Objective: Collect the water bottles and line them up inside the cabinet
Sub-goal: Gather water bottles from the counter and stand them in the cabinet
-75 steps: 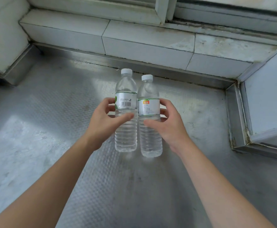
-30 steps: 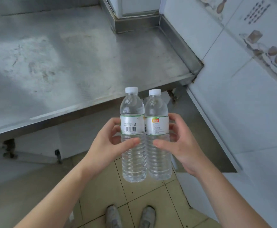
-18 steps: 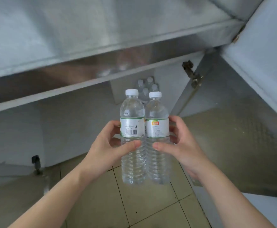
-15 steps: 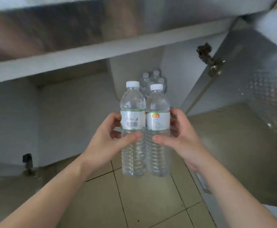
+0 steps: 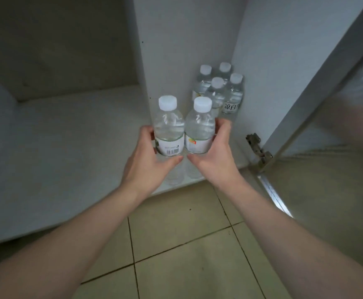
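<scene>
Partly hidden: bottle bases (image 5: 177, 175) | left hand (image 5: 148, 160) | right hand (image 5: 215, 156) gripping.

From my feed the picture is dim and flat, with a cool grey cast inside the cabinet (image 5: 79, 137). Its left compartment falls into deep shadow toward the back wall. Light seems to arrive from behind me: the forearms and the floor tiles (image 5: 176, 244) are the brightest areas. I see no hard shadows and no strong glare, only a thin bright streak along the metal door edge (image 5: 273, 197). The open door (image 5: 338, 126) at right is smeared by blur. The bottles at the back (image 5: 219, 87) look soft, the two held bottles (image 5: 184, 128) sharper. Straight cabinet lines bow outward near the frame edges.
</scene>
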